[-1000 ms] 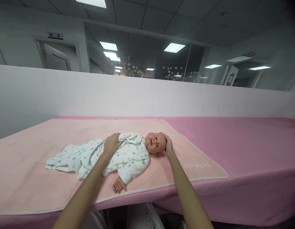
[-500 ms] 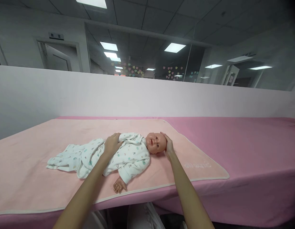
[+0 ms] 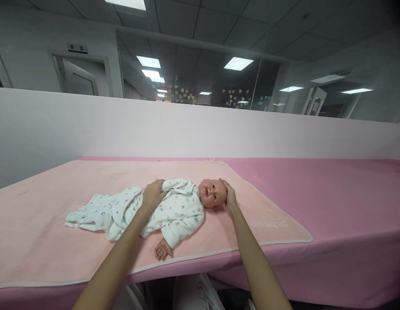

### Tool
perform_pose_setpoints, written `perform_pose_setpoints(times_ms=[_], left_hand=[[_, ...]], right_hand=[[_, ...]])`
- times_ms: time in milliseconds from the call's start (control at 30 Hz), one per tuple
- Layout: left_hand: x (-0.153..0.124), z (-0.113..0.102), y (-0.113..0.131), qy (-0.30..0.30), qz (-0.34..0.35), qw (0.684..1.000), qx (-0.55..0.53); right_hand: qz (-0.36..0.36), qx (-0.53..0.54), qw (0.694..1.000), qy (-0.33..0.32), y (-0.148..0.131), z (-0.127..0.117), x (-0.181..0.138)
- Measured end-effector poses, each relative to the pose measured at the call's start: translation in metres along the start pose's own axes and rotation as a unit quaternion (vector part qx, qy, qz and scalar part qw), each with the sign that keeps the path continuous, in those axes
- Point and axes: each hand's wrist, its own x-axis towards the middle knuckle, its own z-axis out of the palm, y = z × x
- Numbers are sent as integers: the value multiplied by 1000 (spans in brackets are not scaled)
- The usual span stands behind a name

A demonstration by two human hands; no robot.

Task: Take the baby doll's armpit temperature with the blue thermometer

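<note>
A baby doll (image 3: 183,211) in a white printed outfit lies on its back, its head (image 3: 212,193) to the right and its legs to the left. My left hand (image 3: 153,194) rests flat on the doll's belly, fingers stretched out. Against the crown of the head lies my right hand (image 3: 230,194), its fingers extended and curving lightly along the top; the palm side is hidden. One doll hand (image 3: 163,249) sticks out of the near sleeve, close to the blanket's front hem.
Beneath the doll spreads a peach blanket (image 3: 41,241) with a pale border. It lies on a pink table cover (image 3: 342,202) that hangs over the front edge. A low white wall (image 3: 200,133) runs along the back, with glass (image 3: 200,73) above it.
Both hands keep their places on the doll's belly and head. The whole view has shifted very slightly; nothing else visibly differs.
</note>
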Motion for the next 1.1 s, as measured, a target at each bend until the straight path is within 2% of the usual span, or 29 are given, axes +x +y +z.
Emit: perform_pose_setpoints(times_ms=[200, 433, 667, 867, 1100], left_hand=[[1, 1, -1, 0, 1, 1000, -2], [1, 3, -2, 6, 3, 1000, 0], [0, 1, -1, 2, -2, 1000, -5], [1, 2, -2, 5, -1, 1000, -7], [0, 1, -1, 3, 0, 1000, -9]], right_hand=[[-35, -2, 999, 21, 2, -3, 3], [24, 10, 999, -26, 0, -1, -1], [1, 14, 1000, 0, 0, 0, 0], [14, 3, 999, -35, 0, -1, -3], [13, 10, 1000, -21, 0, 0, -1]])
